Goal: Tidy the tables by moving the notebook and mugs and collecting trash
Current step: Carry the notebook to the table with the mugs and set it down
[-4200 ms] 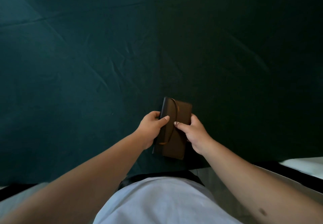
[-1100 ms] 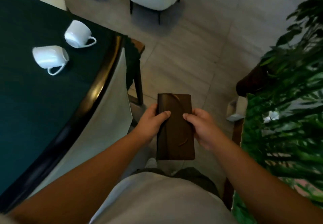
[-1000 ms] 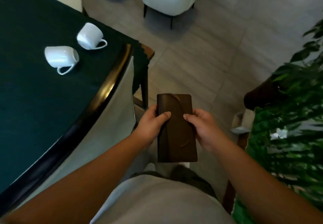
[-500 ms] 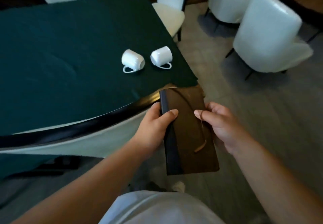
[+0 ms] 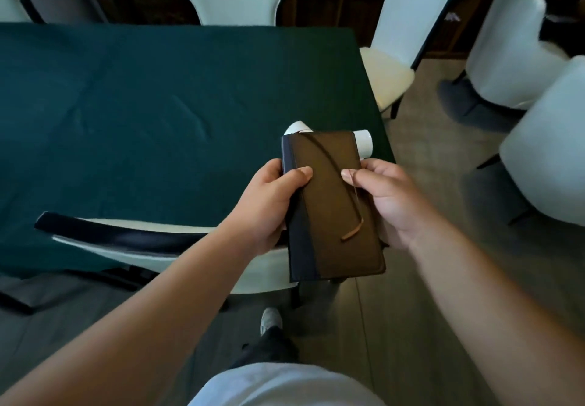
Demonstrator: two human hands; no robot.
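In front of our chest, over a chair back (image 5: 120, 241) tucked under the table (image 5: 142, 114), we hold the notebook (image 5: 335, 209) in both hands. It is closed, brown on its cover with a dark blue spine along its left edge, and it lies nearly flat, its long side pointing away from us. A thin brown cord (image 5: 345, 190) runs slantwise across the cover and ends in a loose tail near the lower right.

Our left hand (image 5: 269, 203) clasps the spine side, thumb pressed on top of the cover and the other fingers curled underneath, out of sight. Our right hand (image 5: 386, 196) grips the opposite edge, thumb on the cover just beside the cord, fingers wrapped below. Neither hand is slack; both are closed firmly around the book.

Behind the notebook's far edge two white mugs show only in part on the green cloth: one mug (image 5: 297, 127) peeks out above the top left corner, the other mug (image 5: 364, 146) beside the top right corner, close to the table's right-hand edge. We cannot tell how either lies.

White chairs (image 5: 519, 57) stand around the table and off to the right on the grey floor (image 5: 427, 294). One shoe (image 5: 270, 320) shows below the notebook.
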